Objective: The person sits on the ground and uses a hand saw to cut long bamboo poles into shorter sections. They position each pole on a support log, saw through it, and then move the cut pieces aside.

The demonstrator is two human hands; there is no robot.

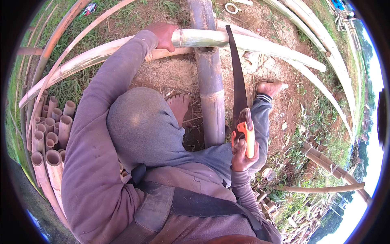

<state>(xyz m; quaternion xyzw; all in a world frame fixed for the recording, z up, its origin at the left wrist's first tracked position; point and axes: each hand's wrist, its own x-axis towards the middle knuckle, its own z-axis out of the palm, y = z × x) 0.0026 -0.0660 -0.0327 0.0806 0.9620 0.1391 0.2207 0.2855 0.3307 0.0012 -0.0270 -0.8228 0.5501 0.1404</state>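
Note:
A long pale bamboo pole lies crosswise over a thicker upright-running bamboo log. My left hand is wrapped round the pole, left of where the two cross. In my right hand is the orange handle of a hand saw. Its dark blade points away from me, and the tip reaches the pole just right of the log. Whether the teeth have entered the bamboo I cannot tell.
Cut bamboo tubes stand bundled at my left. More long poles curve along the right. A bamboo ring lies on the ground beyond the pole. My bare foot rests right of the blade. Bamboo offcuts lie at lower right.

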